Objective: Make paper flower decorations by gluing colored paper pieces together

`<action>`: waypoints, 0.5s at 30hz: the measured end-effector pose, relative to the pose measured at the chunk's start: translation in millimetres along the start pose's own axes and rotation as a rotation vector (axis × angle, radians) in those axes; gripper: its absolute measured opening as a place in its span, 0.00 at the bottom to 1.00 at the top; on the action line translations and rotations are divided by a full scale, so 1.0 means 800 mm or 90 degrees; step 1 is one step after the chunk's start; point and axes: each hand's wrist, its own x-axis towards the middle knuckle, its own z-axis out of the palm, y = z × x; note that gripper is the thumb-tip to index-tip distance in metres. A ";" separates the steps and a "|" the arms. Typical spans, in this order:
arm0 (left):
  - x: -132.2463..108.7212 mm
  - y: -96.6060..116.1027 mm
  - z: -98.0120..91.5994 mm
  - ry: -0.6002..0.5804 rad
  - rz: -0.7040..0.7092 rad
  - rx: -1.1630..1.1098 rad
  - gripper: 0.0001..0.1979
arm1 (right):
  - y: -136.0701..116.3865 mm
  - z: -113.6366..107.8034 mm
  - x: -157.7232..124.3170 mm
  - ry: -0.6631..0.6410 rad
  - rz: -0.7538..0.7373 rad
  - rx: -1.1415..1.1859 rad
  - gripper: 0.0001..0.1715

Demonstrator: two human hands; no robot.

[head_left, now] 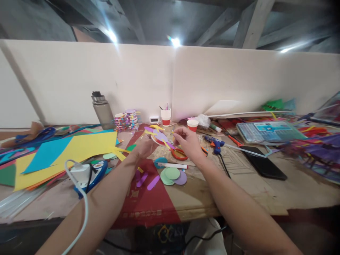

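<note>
My left hand point(146, 146) is closed on the edge of a paper craft piece point(160, 136), a light purple disc with yellow and purple strips sticking out and a red-and-white part underneath. To its right, my right hand point(187, 141) has its fingers curled into a pinch; whatever lies between the fingertips is too small to make out. Orange-handled scissors point(179, 154) rest just below the hands. Nearer me are a teal disc point(160, 162), a white marker point(173, 165), light green paper discs point(172, 173), a purple disc point(181, 178) and loose purple strips point(153, 182).
At right are a blue glue gun point(217, 144), a black phone point(262, 163) and a plastic case point(269, 131). Yellow and blue sheets point(87, 146) and a white plug point(81, 173) with its cable lie left. Behind stand a bottle point(103, 112), banded stacks point(131, 119) and paper cups point(166, 117).
</note>
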 end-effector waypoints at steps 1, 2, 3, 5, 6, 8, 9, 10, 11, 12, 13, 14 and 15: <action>0.000 -0.001 0.001 -0.004 0.007 0.010 0.14 | 0.003 0.001 0.001 0.000 0.010 0.003 0.08; 0.000 -0.001 0.002 -0.007 0.016 0.021 0.15 | 0.006 0.001 0.001 0.000 0.015 0.009 0.08; -0.001 -0.001 0.004 -0.007 0.022 0.030 0.15 | 0.008 0.002 0.002 -0.001 0.015 0.015 0.08; -0.002 -0.001 0.008 0.005 0.026 0.032 0.16 | 0.014 0.002 0.004 -0.002 0.000 0.018 0.07; -0.002 0.000 0.011 0.014 0.028 0.030 0.16 | 0.016 0.003 0.005 0.001 -0.011 0.011 0.06; -0.003 0.001 0.014 0.025 0.026 0.028 0.16 | 0.020 0.003 0.006 0.013 -0.031 -0.012 0.05; -0.003 0.001 0.015 0.026 0.023 0.029 0.15 | 0.022 0.003 0.007 0.021 -0.037 -0.023 0.05; -0.003 0.001 0.015 0.025 0.020 0.031 0.15 | 0.023 0.002 0.008 0.027 -0.043 -0.033 0.06; -0.003 0.001 0.015 0.023 0.019 0.033 0.15 | 0.023 0.002 0.008 0.030 -0.046 -0.039 0.06; -0.003 0.001 0.014 0.020 0.019 0.035 0.15 | 0.023 0.002 0.008 0.032 -0.050 -0.043 0.07; -0.003 0.001 0.013 0.017 0.020 0.036 0.15 | 0.022 0.002 0.008 0.034 -0.054 -0.047 0.08; -0.003 0.000 0.012 0.014 0.023 0.035 0.16 | 0.021 0.002 0.007 0.033 -0.057 -0.050 0.09; -0.004 0.000 0.011 0.009 0.024 0.034 0.16 | 0.019 0.001 0.006 0.032 -0.060 -0.054 0.09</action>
